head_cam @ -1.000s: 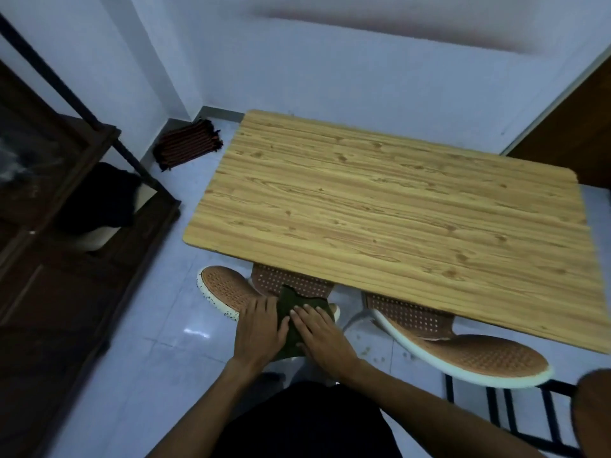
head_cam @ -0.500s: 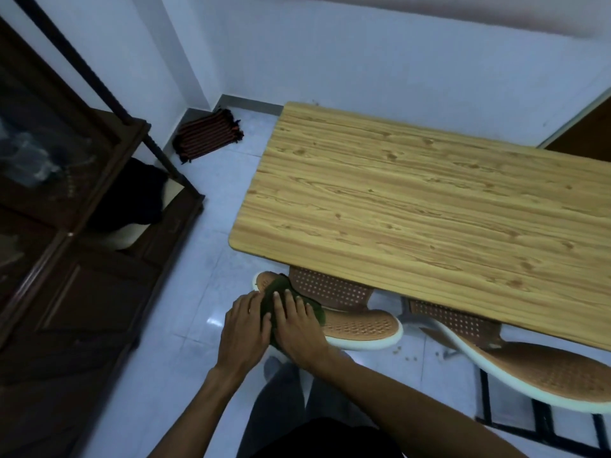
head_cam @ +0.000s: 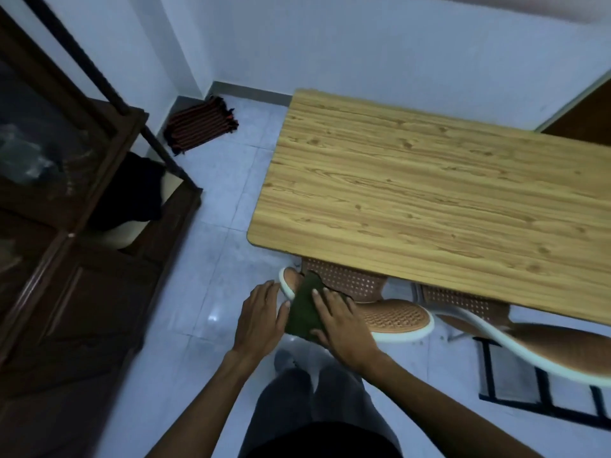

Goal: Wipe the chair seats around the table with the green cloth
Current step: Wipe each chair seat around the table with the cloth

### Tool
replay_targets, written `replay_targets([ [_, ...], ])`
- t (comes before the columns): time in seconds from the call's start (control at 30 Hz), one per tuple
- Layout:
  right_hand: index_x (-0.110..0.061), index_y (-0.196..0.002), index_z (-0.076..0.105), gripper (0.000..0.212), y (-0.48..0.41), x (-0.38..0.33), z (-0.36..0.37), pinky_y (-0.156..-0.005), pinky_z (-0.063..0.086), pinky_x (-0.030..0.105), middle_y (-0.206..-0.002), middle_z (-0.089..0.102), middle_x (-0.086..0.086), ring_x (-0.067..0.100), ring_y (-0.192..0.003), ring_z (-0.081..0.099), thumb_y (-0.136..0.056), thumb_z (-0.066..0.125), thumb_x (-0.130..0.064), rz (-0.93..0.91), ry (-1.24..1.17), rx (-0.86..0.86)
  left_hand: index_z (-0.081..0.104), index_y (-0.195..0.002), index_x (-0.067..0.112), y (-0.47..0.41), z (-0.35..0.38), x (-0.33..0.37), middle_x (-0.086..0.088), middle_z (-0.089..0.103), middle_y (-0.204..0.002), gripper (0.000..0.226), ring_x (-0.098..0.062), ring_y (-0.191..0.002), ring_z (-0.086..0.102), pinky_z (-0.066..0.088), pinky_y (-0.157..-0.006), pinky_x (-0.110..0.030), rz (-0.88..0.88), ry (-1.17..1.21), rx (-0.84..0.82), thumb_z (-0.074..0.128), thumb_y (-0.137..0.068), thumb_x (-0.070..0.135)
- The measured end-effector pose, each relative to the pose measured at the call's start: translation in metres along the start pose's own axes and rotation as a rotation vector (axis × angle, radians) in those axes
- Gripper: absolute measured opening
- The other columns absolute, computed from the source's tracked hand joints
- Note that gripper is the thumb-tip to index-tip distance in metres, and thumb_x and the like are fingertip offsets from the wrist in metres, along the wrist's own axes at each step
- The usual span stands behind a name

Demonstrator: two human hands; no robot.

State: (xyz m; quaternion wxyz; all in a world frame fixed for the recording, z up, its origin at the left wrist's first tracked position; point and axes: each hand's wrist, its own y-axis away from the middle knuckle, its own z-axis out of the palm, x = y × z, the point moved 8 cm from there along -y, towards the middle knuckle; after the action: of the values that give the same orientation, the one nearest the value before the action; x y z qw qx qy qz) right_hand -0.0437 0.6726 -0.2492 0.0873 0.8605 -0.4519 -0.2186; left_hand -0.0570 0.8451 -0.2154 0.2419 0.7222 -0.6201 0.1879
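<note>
The green cloth (head_cam: pixel 304 309) lies on the seat of the left orange chair (head_cam: pixel 393 317), which has a white rim and is tucked partly under the wooden table (head_cam: pixel 429 193). My right hand (head_cam: pixel 344 323) presses flat on the cloth, fingers spread over it. My left hand (head_cam: pixel 261 317) rests at the chair's left rim beside the cloth, thumb touching the cloth's edge. A second orange chair (head_cam: pixel 562 348) stands to the right, its seat half under the table.
A dark wooden cabinet (head_cam: pixel 66 226) with glass doors fills the left side. A striped folded mat (head_cam: pixel 201 125) lies on the floor in the far corner. A black metal chair frame (head_cam: pixel 542 391) stands at the lower right. My legs stand close below the chair.
The view has shifted left, so table and chairs sit further right in frame. Both hands moved with the cloth toward the seat's left end, and my left hand slid off the cloth to the rim.
</note>
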Motion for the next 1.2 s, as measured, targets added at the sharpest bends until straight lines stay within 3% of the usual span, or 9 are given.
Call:
replay_targets([
  [0.13, -0.018, -0.158, 0.019, 0.070, 0.081, 0.080, 0.004, -0.117, 0.021, 0.055, -0.160, 0.033, 0.014, 0.035, -0.146, 0.033, -0.097, 0.034, -0.049, 0.026, 0.177, -0.012, 0.049, -0.136, 0.013, 0.001, 0.011, 0.001, -0.007, 0.059, -0.130, 0.049, -0.021, -0.116, 0.057, 0.042, -0.092, -0.026, 0.054, -0.046, -0.052, 0.050, -0.095, 0.042],
  [0.3, -0.028, -0.159, 0.001, 0.066, 0.127, 0.162, -0.007, -0.120, 0.014, 0.052, -0.165, 0.016, 0.006, 0.035, -0.151, 0.020, -0.101, 0.022, -0.050, 0.168, 0.185, -0.067, 0.046, -0.140, 0.013, 0.002, 0.015, 0.001, -0.006, 0.057, -0.135, 0.056, -0.020, -0.118, 0.054, 0.038, -0.094, -0.028, 0.061, -0.063, -0.067, 0.042, -0.095, 0.046],
  [0.43, -0.022, -0.159, 0.016, 0.066, 0.113, 0.126, -0.005, -0.121, 0.010, 0.055, -0.165, 0.020, 0.009, 0.035, -0.152, 0.009, -0.100, 0.031, -0.049, 0.163, 0.110, -0.020, 0.046, -0.140, 0.012, 0.000, 0.015, -0.003, -0.008, 0.057, -0.135, 0.058, -0.022, -0.119, 0.055, 0.042, -0.096, -0.030, 0.050, -0.070, -0.089, 0.040, -0.095, 0.049],
  [0.57, -0.011, -0.156, 0.026, 0.076, 0.070, 0.036, -0.003, -0.120, 0.005, 0.055, -0.163, 0.023, 0.013, 0.035, -0.151, 0.014, -0.096, 0.035, -0.058, 0.208, 0.000, 0.106, 0.047, -0.139, 0.009, 0.000, 0.020, 0.001, -0.010, 0.057, -0.133, 0.057, -0.024, -0.118, 0.055, 0.046, -0.095, -0.037, 0.074, -0.134, -0.129, 0.052, -0.094, 0.044],
  [0.67, -0.012, -0.154, 0.030, 0.067, 0.027, -0.015, -0.004, -0.121, 0.006, 0.054, -0.161, 0.030, 0.012, 0.031, -0.151, 0.020, -0.101, 0.030, -0.051, 0.305, -0.101, 0.185, 0.050, -0.136, 0.005, 0.000, 0.023, 0.003, -0.014, 0.059, -0.133, 0.052, -0.031, -0.122, 0.053, 0.047, -0.097, -0.045, 0.040, -0.253, -0.148, 0.053, -0.095, 0.037],
  [0.83, -0.012, -0.152, 0.036, 0.067, 0.051, 0.013, -0.001, -0.120, 0.009, 0.060, -0.164, 0.023, 0.008, 0.029, -0.153, 0.013, -0.103, 0.021, -0.056, 0.350, -0.035, 0.188, 0.055, -0.129, -0.001, -0.003, 0.031, 0.009, -0.019, 0.061, -0.128, 0.060, -0.037, -0.123, 0.052, 0.045, -0.097, -0.051, 0.024, -0.396, -0.146, 0.045, -0.093, 0.045],
  [0.97, -0.016, -0.143, 0.052, 0.063, 0.090, 0.090, -0.005, -0.116, 0.014, 0.066, -0.163, 0.024, 0.014, 0.039, -0.151, 0.013, -0.103, 0.020, -0.052, 0.556, 0.003, 0.216, 0.055, -0.124, 0.001, -0.007, 0.033, 0.010, -0.018, 0.062, -0.123, 0.070, -0.034, -0.120, 0.051, 0.044, -0.096, -0.051, 0.001, -0.372, -0.114, 0.043, -0.089, 0.061],
  [1.13, -0.018, -0.151, 0.040, 0.053, 0.119, 0.105, -0.024, -0.116, 0.014, 0.068, -0.163, 0.022, 0.017, 0.042, -0.151, 0.010, -0.101, 0.035, -0.037, 0.712, -0.059, 0.364, 0.043, -0.138, -0.002, -0.003, 0.038, 0.020, -0.022, 0.047, -0.144, 0.084, -0.041, -0.137, 0.036, 0.029, -0.109, -0.058, -0.001, -0.419, -0.170, 0.044, -0.089, 0.066],
  [1.2, -0.018, -0.152, 0.037, 0.058, 0.111, 0.084, -0.012, -0.118, 0.012, 0.066, -0.163, 0.023, 0.015, 0.038, -0.151, 0.012, -0.102, 0.033, -0.046, 0.730, -0.176, 0.344, 0.040, -0.143, 0.001, 0.003, 0.052, 0.037, -0.022, 0.042, -0.149, 0.082, -0.042, -0.140, 0.033, 0.026, -0.113, -0.060, 0.124, -0.413, -0.254, 0.042, -0.091, 0.064],
])
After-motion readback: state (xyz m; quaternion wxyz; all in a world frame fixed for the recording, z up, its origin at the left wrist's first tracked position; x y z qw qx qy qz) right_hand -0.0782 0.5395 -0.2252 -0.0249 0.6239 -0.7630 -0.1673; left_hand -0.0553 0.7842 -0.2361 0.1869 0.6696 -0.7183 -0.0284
